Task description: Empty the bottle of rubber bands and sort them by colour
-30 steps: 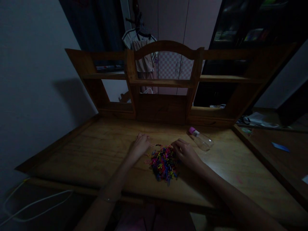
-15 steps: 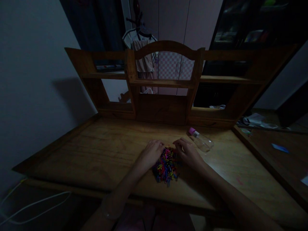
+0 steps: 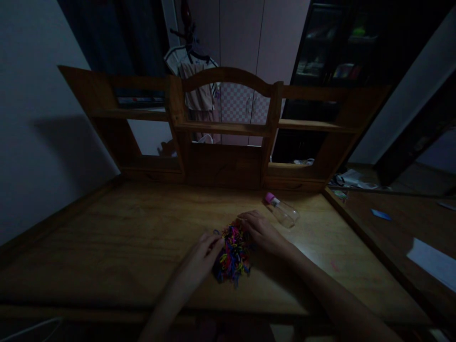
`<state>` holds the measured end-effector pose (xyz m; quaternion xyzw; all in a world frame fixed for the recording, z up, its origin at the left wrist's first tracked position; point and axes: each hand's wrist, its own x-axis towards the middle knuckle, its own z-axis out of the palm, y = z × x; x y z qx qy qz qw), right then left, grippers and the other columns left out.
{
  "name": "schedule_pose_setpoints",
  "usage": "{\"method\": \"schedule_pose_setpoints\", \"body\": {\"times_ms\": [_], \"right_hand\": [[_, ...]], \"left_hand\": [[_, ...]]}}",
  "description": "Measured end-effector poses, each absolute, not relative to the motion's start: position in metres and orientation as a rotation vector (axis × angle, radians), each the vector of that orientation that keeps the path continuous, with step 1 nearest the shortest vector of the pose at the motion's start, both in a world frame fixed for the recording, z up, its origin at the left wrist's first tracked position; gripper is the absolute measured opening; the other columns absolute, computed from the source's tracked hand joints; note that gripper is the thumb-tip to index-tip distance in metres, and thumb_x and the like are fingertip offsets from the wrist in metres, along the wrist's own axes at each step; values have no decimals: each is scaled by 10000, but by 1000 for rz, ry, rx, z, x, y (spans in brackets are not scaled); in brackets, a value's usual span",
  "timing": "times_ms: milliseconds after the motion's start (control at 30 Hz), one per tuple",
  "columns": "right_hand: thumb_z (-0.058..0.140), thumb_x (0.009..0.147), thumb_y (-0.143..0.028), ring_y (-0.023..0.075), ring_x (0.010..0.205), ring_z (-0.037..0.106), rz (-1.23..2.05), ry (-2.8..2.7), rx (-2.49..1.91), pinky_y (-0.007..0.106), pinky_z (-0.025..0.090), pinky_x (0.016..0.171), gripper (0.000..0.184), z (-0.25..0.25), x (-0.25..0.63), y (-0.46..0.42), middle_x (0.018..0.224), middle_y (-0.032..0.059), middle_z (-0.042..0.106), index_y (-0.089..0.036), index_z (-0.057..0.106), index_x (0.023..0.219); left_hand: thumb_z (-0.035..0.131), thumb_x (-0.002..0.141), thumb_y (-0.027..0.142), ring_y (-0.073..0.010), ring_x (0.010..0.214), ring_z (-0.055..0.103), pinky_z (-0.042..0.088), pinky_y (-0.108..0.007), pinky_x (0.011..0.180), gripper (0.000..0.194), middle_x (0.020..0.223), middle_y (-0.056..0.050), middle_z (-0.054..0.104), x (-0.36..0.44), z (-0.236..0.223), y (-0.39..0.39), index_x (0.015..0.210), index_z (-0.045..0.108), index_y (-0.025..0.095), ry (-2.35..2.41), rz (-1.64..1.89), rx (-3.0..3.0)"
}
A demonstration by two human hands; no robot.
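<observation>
- Flanking a pile of small multicoloured bands (image 3: 233, 261) on the wooden desk (image 3: 124, 228): left hand (image 3: 206, 251) at its left edge, right hand (image 3: 261, 232) at its upper right. Fingers of both curled; cannot tell whether they pinch bands.
- Clear bottle (image 3: 287, 214), pink cap (image 3: 270, 197), on its side near right hand; pale label (image 3: 275, 203) too small to read.
- Dim room: open-shelved hutch (image 3: 224, 127), hung clothes (image 3: 197, 99), pink wardrobe (image 3: 238, 38) behind.
</observation>
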<state>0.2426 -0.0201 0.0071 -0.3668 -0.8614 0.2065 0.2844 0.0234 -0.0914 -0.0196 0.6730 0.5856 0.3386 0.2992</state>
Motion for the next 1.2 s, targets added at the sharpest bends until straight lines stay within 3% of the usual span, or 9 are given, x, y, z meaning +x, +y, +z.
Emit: {"method": "schedule_pose_setpoints", "body": {"times_ms": [200,367,433,567,633,900,1033,1200], "right_hand": [[378,1003,-301,203,1052,587,656,-2289,-1007,342,440,947,316,1,245,-17,1103,79,666,-210,629,1172],[379,1006,-321,201,1035,579,632,-2290,-984,343,427,948,321,5,243,-20,1076,73,669,-208,650,1134],[373,1008,-338,200,1058,569,636,-2278,-970,347,418,963,330,7,242,-22,1097,71,665,-214,644,1152],[357,1012,-349,202,1067,566,636,-2276,-989,351,415,967,346,8,239,-24,1101,79,660,-203,638,1151],[344,1016,-333,203,1047,568,617,-2298,-1004,351,413,963,350,8,237,-25,1071,85,661,-190,647,1117],[339,1019,-317,195,982,563,528,-2297,-1043,333,432,915,347,6,236,-25,1013,94,620,-168,647,1071],[383,1005,-294,186,905,574,511,-2286,-1104,311,452,852,307,-1,238,-21,960,91,602,-162,658,968],[415,990,-258,175,844,579,494,-2263,-1106,290,457,802,267,-5,240,-21,921,81,593,-166,651,905]], "left_hand": [[354,967,379,-217,1163,553,346,-409,1105,362,1183,-66,633,52,-27,-97,1125,646,237,1518,961,1857],[463,917,475,-253,1275,476,370,-413,1085,401,1280,-77,575,45,-29,-115,1223,589,248,1781,1026,1853],[576,831,534,-281,1285,458,384,-424,1070,588,1353,-114,511,35,-34,-124,1322,506,219,1896,1024,1867],[789,537,593,-372,1342,353,326,-501,1088,1141,1479,-162,375,23,-45,-138,1480,283,198,1909,815,2040],[820,453,586,-402,1318,363,324,-523,1068,1223,1484,-160,374,26,-44,-139,1487,277,219,1917,709,2080],[769,612,518,-379,1335,356,341,-500,1072,1026,1443,-170,391,55,-26,-115,1463,304,182,1792,681,2104],[742,715,421,-308,1246,471,391,-448,1045,824,1368,-132,444,75,-28,-108,1419,369,208,1714,783,2137],[777,696,377,-278,1159,523,431,-421,991,775,1272,-118,493,94,-27,-104,1371,436,205,1788,849,2105]]}}
